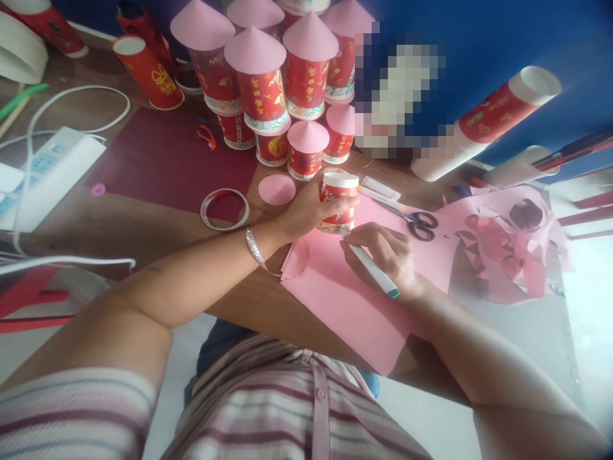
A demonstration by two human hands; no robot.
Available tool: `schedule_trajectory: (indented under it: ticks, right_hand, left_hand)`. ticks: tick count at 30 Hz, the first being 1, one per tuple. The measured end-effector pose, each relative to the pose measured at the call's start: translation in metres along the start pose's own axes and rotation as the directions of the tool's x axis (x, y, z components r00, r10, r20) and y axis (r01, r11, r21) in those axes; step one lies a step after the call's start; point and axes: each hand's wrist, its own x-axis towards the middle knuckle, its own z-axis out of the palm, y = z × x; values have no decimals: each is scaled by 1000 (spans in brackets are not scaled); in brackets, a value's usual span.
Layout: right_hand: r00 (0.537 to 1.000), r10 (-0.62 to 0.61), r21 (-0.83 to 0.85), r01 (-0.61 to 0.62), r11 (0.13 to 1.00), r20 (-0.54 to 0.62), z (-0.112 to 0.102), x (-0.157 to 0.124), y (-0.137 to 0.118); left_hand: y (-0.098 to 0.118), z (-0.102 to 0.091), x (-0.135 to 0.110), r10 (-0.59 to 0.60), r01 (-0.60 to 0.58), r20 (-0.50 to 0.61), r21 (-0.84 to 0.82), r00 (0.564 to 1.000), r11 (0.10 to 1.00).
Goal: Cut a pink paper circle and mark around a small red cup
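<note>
My left hand (306,207) is wrapped round a small red and white paper cup (339,185), which it holds up over the pink paper. Between the fingers of my right hand (383,252) is a white marker (371,262) with a green end; its tip meets the cup's lower white band, or comes very close to it. Pink paper sheets (345,300) lie below both hands. A pink paper disc (276,190) and a roll of tape (225,209) are left of the cup. Black-handled scissors (421,225) rest on the pink paper to the right.
Red cups with pink cone tops (256,83) stand stacked at the back. Pink paper scraps (512,243) are heaped at right, near a tall tube of stacked cups (493,121). A white power strip (52,172) with cables lies left, beside a dark red sheet (177,160).
</note>
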Motion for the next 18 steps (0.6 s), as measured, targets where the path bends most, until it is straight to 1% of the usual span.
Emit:
schedule_trajectory:
  ticks: [5, 11, 18]
  right_hand:
    - [1000, -2, 2, 2, 1000, -1, 0, 0, -1]
    - [1000, 7, 1, -7, 1000, 9, 0, 0, -1]
    - [1000, -8, 20, 8, 1000, -4, -1, 0, -5]
  left_hand:
    - [0, -1, 0, 15, -15, 25, 4, 1000, 1000]
    - [-1, 0, 1, 26, -26, 27, 15, 999, 1000]
    - [0, 0, 0, 3, -3, 17, -2, 1000, 1000]
